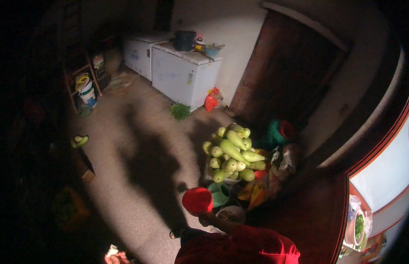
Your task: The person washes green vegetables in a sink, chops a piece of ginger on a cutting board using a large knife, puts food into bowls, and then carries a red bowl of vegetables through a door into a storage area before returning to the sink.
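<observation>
At the bottom left, my left hand (116, 257) is partly cut off by the picture's edge and grips a small white piece of food (112, 250). My right hand (205, 219) reaches out below a red sleeve and holds a red plastic scoop or bowl (197, 200); whether it has a handle is hidden. Just beyond it stands a green plastic bucket (219, 194). A white bucket (238, 214) with dark scraps inside is below my right forearm. Farther out, pale green gourds (231, 150) are heaped high over a container, mostly hidden beneath them.
White chest freezers (173, 76) line the far wall, with a black pot (184, 40) on top. Green stalks (180, 111) lie on the floor. Plastic bags (254, 193) sit beside the gourds. A dark door (283, 66) stands right. A white bucket (88, 94) is far left.
</observation>
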Available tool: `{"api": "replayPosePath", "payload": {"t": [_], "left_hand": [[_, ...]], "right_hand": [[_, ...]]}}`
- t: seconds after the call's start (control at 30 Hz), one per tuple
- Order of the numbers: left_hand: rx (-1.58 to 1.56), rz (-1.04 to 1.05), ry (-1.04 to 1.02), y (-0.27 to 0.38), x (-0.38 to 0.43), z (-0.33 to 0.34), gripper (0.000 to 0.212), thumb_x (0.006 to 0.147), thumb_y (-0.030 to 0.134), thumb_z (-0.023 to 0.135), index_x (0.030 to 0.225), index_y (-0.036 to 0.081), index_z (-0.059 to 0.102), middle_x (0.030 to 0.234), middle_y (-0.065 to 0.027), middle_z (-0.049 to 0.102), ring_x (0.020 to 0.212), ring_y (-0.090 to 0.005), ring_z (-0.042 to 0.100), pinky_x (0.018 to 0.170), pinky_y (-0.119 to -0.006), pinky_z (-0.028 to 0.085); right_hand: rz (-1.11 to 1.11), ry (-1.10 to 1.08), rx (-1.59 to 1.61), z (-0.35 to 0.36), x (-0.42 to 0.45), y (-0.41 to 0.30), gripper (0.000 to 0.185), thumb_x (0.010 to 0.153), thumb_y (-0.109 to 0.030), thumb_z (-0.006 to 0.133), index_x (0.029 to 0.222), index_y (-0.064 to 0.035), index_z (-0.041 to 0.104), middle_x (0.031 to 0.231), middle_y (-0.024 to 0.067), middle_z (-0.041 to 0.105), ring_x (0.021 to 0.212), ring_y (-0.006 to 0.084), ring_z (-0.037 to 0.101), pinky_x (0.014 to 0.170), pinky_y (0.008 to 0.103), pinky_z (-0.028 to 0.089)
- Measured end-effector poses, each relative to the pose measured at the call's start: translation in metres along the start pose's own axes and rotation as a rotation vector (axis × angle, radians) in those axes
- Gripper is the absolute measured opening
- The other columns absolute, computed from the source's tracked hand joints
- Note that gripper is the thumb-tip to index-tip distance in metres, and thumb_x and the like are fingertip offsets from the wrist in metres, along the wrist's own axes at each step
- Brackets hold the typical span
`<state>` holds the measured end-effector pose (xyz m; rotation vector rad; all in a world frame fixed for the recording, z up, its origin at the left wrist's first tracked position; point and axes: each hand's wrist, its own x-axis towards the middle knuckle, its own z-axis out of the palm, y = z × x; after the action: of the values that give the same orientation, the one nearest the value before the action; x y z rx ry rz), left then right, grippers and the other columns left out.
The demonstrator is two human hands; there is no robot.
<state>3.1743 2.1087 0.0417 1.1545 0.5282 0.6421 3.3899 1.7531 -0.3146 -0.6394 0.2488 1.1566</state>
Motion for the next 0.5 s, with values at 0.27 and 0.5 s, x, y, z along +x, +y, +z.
{"api": "replayPosePath", "payload": {"t": [0.27,0.5], "left_hand": [[0.184,-0.079,0.082,0.003,-0.018,-0.005,0.040,0.091,0.039,0.052,0.112,0.005,0.054,0.089,-0.0014,0.059,0.072,-0.0117,0.048,0.064,-0.027,0.039],[0.109,-0.050,0.177,-0.004,-0.032,-0.015,0.039,0.091,0.039,0.051,0.110,0.005,0.055,0.091,-0.0030,0.059,0.079,-0.0147,0.051,0.073,-0.029,0.040]], "right_hand": [[0.067,0.010,-0.007,-0.001,0.014,-0.004,0.034,0.088,-0.035,0.050,0.061,-0.0186,0.039,0.053,-0.0025,0.032,0.044,0.0124,0.031,0.042,0.0288,0.025],[0.141,0.002,-0.034,0.006,0.033,-0.013,0.036,0.088,-0.036,0.051,0.059,-0.0188,0.038,0.052,-0.0025,0.031,0.042,0.0125,0.030,0.041,0.0289,0.024]]}}
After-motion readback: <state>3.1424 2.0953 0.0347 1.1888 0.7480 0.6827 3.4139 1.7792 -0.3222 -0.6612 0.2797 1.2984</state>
